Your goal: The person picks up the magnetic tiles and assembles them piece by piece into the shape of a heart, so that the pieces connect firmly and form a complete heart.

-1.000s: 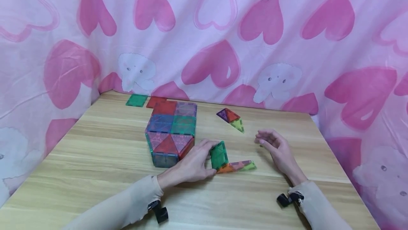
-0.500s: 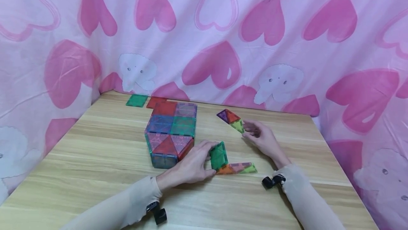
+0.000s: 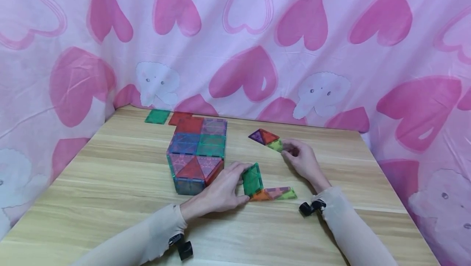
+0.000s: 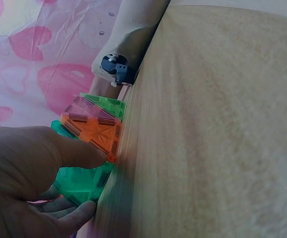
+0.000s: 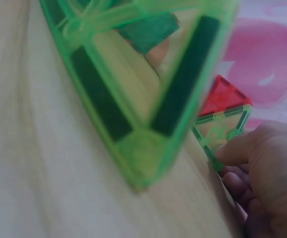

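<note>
My left hand grips a green square tile and holds it upright on the wooden table. The tile's lower edge meets a flat row of orange, pink and light green triangles. In the left wrist view my thumb lies on the orange triangle above the green square. Farther back, my right hand pinches the light green triangle of a small purple and red triangle group. In the right wrist view a fingertip sits on that triangle's corner, next to the red one.
A low box built of coloured magnetic tiles stands just left of my left hand. A green tile and a red tile lie flat at the table's back edge. Pink heart-print cloth walls the table on three sides.
My right hand has moved left and back, from the bare table to the light green triangle, and taken hold of it. My left hand has kept still on the green square.
</note>
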{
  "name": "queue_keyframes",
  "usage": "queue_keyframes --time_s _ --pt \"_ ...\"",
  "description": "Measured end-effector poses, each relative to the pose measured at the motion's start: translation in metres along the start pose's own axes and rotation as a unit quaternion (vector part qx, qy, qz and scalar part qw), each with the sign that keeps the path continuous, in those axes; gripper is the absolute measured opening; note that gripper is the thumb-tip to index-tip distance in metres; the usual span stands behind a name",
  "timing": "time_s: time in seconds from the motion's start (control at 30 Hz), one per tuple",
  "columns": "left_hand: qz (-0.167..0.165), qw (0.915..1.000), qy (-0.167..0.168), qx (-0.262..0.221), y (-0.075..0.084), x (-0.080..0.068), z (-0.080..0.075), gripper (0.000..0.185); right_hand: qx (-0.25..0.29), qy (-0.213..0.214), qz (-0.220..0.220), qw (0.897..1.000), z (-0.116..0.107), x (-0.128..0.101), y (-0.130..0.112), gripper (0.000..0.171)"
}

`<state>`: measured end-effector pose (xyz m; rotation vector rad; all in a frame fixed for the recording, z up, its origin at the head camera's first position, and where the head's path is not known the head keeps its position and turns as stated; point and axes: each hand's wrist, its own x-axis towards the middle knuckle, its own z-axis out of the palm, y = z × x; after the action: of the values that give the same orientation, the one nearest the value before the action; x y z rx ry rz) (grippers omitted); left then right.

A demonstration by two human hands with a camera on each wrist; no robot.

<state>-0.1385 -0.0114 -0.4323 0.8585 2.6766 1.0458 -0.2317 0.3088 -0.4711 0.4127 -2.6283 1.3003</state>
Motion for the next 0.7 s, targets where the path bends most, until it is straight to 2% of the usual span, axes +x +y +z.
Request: queue_keyframes --time_s 0.27,0.47,0.7 --pt "-0.001 1.0 -0.001 0.004 -0.001 -0.001 0.001 0.092 -0.014 0.012 0.003 1.0 -0.009 -0.023 0.005 0.023" --pt "0.001 1.0 -0.001 0.004 -0.001 0.0 0.001 0.092 -0.003 -0.012 -0.001 1.0 -0.017 -0.043 0.002 0.02" --pt "0.015 0.9999 0.003 0.006 -0.002 0.0 0.001 0.09 0.009 -0.041 -0.023 0.999 -0.017 -0.056 -0.007 0.022"
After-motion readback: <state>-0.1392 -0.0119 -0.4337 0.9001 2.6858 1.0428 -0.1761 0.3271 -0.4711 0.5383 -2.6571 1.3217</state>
